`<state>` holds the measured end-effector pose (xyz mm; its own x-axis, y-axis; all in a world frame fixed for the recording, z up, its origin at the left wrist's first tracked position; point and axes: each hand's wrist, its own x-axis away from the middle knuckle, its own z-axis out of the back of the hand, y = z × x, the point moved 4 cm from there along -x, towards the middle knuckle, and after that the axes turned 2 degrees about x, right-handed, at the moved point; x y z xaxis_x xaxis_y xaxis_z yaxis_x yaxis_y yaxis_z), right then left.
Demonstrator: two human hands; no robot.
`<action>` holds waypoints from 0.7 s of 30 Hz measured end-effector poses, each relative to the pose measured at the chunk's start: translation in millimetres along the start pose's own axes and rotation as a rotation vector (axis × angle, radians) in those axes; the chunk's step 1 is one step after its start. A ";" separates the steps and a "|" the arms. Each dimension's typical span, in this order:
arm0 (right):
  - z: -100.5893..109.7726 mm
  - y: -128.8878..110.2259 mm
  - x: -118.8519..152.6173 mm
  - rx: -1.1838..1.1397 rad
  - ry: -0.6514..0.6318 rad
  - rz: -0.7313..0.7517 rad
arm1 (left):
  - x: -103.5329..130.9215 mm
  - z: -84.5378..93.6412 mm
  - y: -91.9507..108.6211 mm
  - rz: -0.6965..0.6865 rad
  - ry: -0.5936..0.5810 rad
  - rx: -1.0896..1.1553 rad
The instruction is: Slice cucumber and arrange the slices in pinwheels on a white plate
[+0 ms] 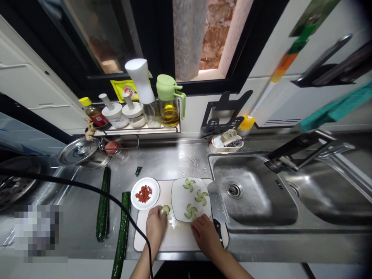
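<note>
My left hand (pixel 156 225) rests on the white cutting board (pixel 177 240), its thumb and forefinger closed at a small stack of pale green cucumber slices (pixel 166 209). My right hand (pixel 205 231) is at the near edge of a white square plate (pixel 180 195), fingers bent and pressed together by a cucumber slice (pixel 193 217); the fingertips partly hide it. Thin half-round cucumber slices form three pinwheel flowers on the plate. The closest pinwheel (pixel 189 209) lies just beyond my right fingertips. A knife with a black handle (pixel 217 229) lies right of the plate, partly hidden.
A small plate (pixel 134 198) of chopped red pieces (pixel 143 193) overlaps the board. Left are two cucumbers (pixel 103 209) (pixel 121 232), a lidded pot (pixel 81 151) and a black cable (pixel 116 199) crossing the view. Behind stands a condiment shelf (pixel 139 131); right is a double sink (pixel 255 193).
</note>
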<state>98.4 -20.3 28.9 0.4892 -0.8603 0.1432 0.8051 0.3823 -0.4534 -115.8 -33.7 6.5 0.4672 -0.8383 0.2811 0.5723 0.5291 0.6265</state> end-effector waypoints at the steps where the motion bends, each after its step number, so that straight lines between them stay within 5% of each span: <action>1: -1.0 -0.5 0.4 -0.003 -0.003 0.001 | -0.5 0.5 0.4 -0.001 0.002 0.005; 13: -4.2 -9.0 -8.3 -0.057 -0.023 0.019 | -1.0 3.9 -0.4 -0.034 -0.047 0.175; 21: -0.6 -24.7 -43.0 -0.400 0.026 0.035 | 9.4 7.8 24.9 -0.199 -0.231 0.299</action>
<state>57.3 7.1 33.4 0.5014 -0.8593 0.1014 0.5912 0.2547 -0.7652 -102.3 -29.4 30.4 0.1845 -0.9456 0.2678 0.3995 0.3212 0.8586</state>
